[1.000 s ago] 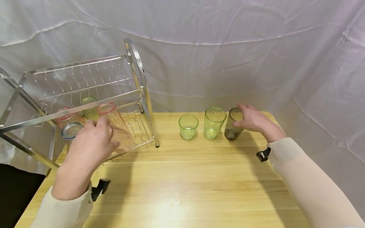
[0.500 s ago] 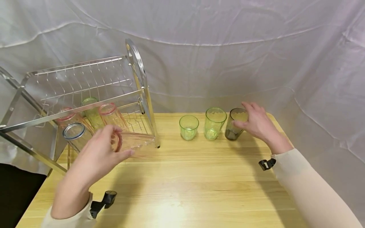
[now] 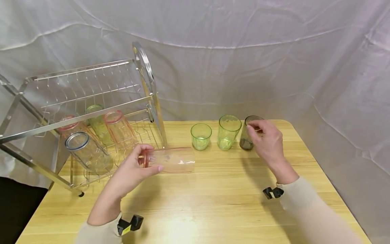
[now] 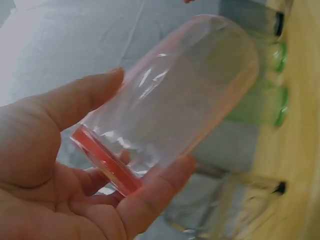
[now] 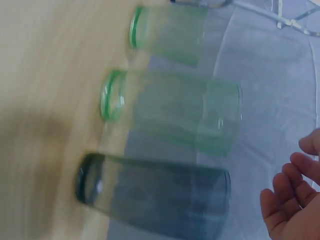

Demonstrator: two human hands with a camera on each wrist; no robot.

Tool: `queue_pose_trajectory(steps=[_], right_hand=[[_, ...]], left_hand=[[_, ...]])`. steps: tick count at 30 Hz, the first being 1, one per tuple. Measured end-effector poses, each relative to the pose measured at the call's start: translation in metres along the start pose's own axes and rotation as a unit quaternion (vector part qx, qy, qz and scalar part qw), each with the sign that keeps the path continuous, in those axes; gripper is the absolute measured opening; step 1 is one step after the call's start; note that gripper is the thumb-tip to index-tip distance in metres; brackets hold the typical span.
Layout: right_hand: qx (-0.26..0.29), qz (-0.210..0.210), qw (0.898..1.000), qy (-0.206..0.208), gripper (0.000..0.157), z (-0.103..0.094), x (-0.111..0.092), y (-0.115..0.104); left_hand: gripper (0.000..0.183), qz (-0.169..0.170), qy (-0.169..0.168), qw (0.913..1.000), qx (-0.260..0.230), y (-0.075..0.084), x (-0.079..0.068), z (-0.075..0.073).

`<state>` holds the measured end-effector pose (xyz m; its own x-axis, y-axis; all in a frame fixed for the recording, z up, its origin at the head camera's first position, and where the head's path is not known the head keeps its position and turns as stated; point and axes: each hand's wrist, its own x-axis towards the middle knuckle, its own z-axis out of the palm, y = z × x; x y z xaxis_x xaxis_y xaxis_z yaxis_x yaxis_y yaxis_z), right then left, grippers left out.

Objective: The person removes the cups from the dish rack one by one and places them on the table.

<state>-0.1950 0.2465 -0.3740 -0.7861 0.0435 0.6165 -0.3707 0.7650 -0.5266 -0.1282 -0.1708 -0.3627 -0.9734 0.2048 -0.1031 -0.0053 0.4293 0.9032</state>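
My left hand (image 3: 134, 166) grips a clear pink glass (image 3: 173, 160) near its thick base. The glass lies sideways in the air above the table, mouth to the right; the left wrist view shows thumb and fingers around the pink glass (image 4: 175, 95). My right hand (image 3: 268, 145) hovers in front of a dark grey glass (image 3: 246, 140), fingers loosely bent and holding nothing. In the right wrist view a gap separates the hand (image 5: 295, 200) from the grey glass (image 5: 160, 192). Left of it stand a tall green glass (image 3: 229, 132) and a short green glass (image 3: 201, 135), both upright.
A metal dish rack (image 3: 158, 118) stands at the left. Its lower tier holds upside-down glasses: a blue-tinted one (image 3: 89, 152), a pink one (image 3: 120, 130), another pink one (image 3: 68, 127) and a green one (image 3: 99, 125). A white cloth (image 3: 213, 67) hangs behind the table (image 3: 213, 203).
My left hand has carried the pink glass out of the rack to the right, tipping it sideways. My right hand has drawn back toward me from the grey glass, its fingers bending more.
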Motion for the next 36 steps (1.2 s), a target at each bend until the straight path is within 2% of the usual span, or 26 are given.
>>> queue_pose_trajectory(steps=[3, 5, 7, 9, 12, 14, 16, 20, 23, 25, 28, 30, 33, 36], right_hand=[[0.023, 0.003, 1.0, 0.011, 0.007, 0.011, -0.011, -0.004], [0.039, 0.016, 0.999, -0.001, 0.007, 0.017, -0.019, -0.007], [0.055, 0.035, 0.997, -0.027, 0.007, 0.022, -0.026, -0.011], [0.076, 0.059, 0.993, -0.063, 0.009, 0.027, -0.033, -0.015], [0.122, 0.093, 0.979, -0.13, 0.018, 0.034, -0.042, -0.02], [0.164, 0.107, 0.964, -0.178, 0.029, 0.037, -0.046, -0.024], [0.21, 0.111, 0.944, -0.231, 0.043, 0.04, -0.05, -0.027], [0.302, 0.104, 0.89, -0.325, 0.075, 0.041, -0.058, -0.033], [0.349, 0.107, 0.858, -0.362, 0.094, 0.041, -0.063, -0.038], [0.368, 0.112, 0.847, -0.367, 0.1, 0.041, -0.065, -0.041], [0.386, 0.121, 0.838, -0.368, 0.1, 0.042, -0.067, -0.044], [0.392, 0.129, 0.836, -0.362, 0.096, 0.042, -0.069, -0.045], [0.392, 0.138, 0.84, -0.35, 0.087, 0.04, -0.07, -0.047], [0.382, 0.138, 0.849, -0.338, 0.083, 0.039, -0.07, -0.048]], left_hand=[[0.075, -0.005, -0.016, 0.997, -0.075, -0.01, 0.006, 0.012], [0.074, -0.009, -0.027, 0.9922, -0.122, -0.016, 0.01, 0.021], [0.072, -0.012, -0.033, 0.987, -0.157, -0.021, 0.015, 0.03], [0.068, -0.019, -0.036, 0.9843, -0.172, -0.026, 0.02, 0.038], [0.064, -0.029, -0.042, 0.9806, -0.189, -0.032, 0.025, 0.049], [0.062, -0.035, -0.047, 0.9788, -0.196, -0.035, 0.027, 0.055], [0.06, -0.035, -0.055, 0.9751, -0.212, -0.036, 0.028, 0.061], [0.057, -0.036, -0.075, 0.9623, -0.259, -0.038, 0.032, 0.072], [0.058, -0.044, -0.089, 0.9486, -0.301, -0.039, 0.033, 0.078], [0.06, -0.046, -0.095, 0.941, -0.322, -0.038, 0.034, 0.082], [0.062, -0.045, -0.101, 0.9338, -0.34, -0.038, 0.034, 0.086], [0.063, -0.042, -0.107, 0.9303, -0.348, -0.039, 0.034, 0.088], [0.063, -0.037, -0.115, 0.9274, -0.354, -0.039, 0.034, 0.09], [0.062, -0.034, -0.12, 0.9284, -0.35, -0.039, 0.035, 0.091]])
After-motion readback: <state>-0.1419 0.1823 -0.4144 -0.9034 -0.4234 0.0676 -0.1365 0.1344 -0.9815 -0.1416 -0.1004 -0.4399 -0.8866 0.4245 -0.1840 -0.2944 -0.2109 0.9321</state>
